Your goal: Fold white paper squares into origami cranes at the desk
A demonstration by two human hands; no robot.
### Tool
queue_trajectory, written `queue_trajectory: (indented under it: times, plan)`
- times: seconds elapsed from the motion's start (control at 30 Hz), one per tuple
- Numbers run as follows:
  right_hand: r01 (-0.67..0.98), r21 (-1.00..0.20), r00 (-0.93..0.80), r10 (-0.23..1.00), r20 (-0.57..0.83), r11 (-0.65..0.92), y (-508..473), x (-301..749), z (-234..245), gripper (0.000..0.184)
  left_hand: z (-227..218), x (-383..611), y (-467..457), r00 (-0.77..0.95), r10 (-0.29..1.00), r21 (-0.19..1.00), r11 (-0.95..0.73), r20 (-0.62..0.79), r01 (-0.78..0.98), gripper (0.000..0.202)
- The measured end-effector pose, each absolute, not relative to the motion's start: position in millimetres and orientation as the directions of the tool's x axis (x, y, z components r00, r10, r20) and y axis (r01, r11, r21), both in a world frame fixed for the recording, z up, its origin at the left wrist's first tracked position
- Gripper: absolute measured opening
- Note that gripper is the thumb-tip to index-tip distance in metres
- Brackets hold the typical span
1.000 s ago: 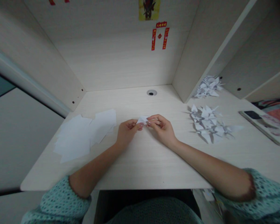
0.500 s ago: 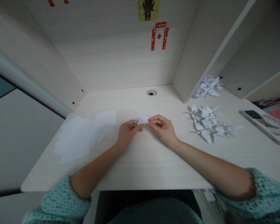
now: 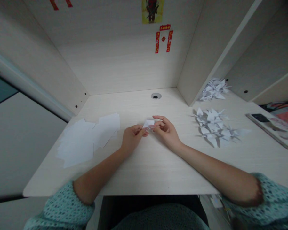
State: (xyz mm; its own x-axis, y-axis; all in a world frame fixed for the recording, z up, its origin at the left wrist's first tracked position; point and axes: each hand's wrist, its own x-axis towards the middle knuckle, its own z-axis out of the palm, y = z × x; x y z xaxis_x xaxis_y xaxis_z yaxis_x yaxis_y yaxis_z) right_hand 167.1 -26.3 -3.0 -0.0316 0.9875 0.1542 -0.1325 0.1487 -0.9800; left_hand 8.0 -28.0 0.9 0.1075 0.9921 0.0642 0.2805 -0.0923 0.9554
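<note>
Take the small folded paper (image 3: 149,123) as the centre of the dial, with twelve toward the back panel. Nearest come two teal openwork sleeves, the left sleeve (image 3: 66,198) between seven and eight o'clock, the right sleeve (image 3: 266,191) at four. Bare forearms run from them over the pale worktop (image 3: 144,172) toward the middle.

The left hand (image 3: 133,135) lies at eight, its grip closed on the folded paper, pinching the near left edge between thumb and fingers. The right hand (image 3: 167,131) comes in between three and four; its thumb tip meets the near right part of the paper and its forefinger stretches out beyond. Whether this grip is closed on the paper, I cannot tell.

Between eight and nine, loose white sheets (image 3: 76,143) overlap flat. At three, folded paper cranes (image 3: 213,127) sit clustered, and farther out the same way lies a phone (image 3: 270,129). A second white folded heap (image 3: 213,89) is at two, beside the upright divider (image 3: 194,76). Near twelve are a round cable hole (image 3: 156,95), then red strips (image 3: 169,41) and a yellow picture (image 3: 152,12) on the back panel (image 3: 124,57).
</note>
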Motion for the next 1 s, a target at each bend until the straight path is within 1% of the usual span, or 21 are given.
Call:
queue_trajectory:
  times: [0.07, 0.13, 0.23, 0.37, 0.47, 0.6, 0.7, 0.77, 0.83, 0.9, 1.0]
  plan:
    - [-0.061, -0.986, -0.074, 0.985, 0.157, 0.153, -27, 168, -4, 0.032, 0, 7, -30, 0.128, 0.989, 0.935, -0.114, 0.075, 0.337, 0.028]
    - [-0.001, -0.991, -0.078, 0.988, 0.136, 0.137, -28, 168, -6, 0.026, -1, 7, -31, 0.145, 0.987, 0.906, -0.126, 0.073, 0.405, 0.026]
    - [0.020, -0.993, -0.033, 0.993, 0.117, 0.117, -27, 169, -10, 0.026, 1, 8, -31, 0.151, 0.986, 0.874, -0.130, 0.065, 0.468, 0.026]
    - [-0.011, -0.997, -0.003, 0.997, 0.078, 0.078, -25, 169, -10, 0.028, 2, 8, -30, 0.142, 0.986, 0.850, -0.143, 0.081, 0.507, 0.030]
    - [-0.037, -0.998, 0.012, 0.999, 0.052, 0.052, -24, 169, -9, 0.029, 3, 8, -30, 0.128, 0.988, 0.822, -0.144, 0.087, 0.552, 0.031]
    - [-0.038, -0.998, 0.009, 0.999, 0.050, 0.051, -25, 169, -10, 0.029, 4, 9, -29, 0.114, 0.987, 0.797, -0.160, 0.114, 0.583, 0.032]
    - [-0.036, -0.996, -0.010, 0.996, 0.084, 0.084, -26, 169, -11, 0.028, 6, 8, -29, 0.116, 0.983, 0.746, -0.182, 0.140, 0.641, 0.033]
    - [-0.026, -0.991, -0.010, 0.991, 0.134, 0.133, -27, 169, -10, 0.026, 8, 8, -30, 0.126, 0.978, 0.670, -0.206, 0.167, 0.713, 0.035]
    - [0.019, -0.980, 0.001, 0.980, 0.197, 0.197, -27, 169, -9, 0.024, 10, 8, -31, 0.161, 0.967, 0.590, -0.247, 0.195, 0.769, 0.038]
    - [0.075, -0.968, 0.011, 0.970, 0.242, 0.241, -27, 170, -8, 0.021, 10, 7, -32, 0.221, 0.950, 0.540, -0.307, 0.220, 0.784, 0.040]
    - [0.102, -0.963, 0.023, 0.967, 0.253, 0.249, -26, 170, -8, 0.022, 9, 7, -34, 0.286, 0.925, 0.512, -0.376, 0.249, 0.772, 0.038]
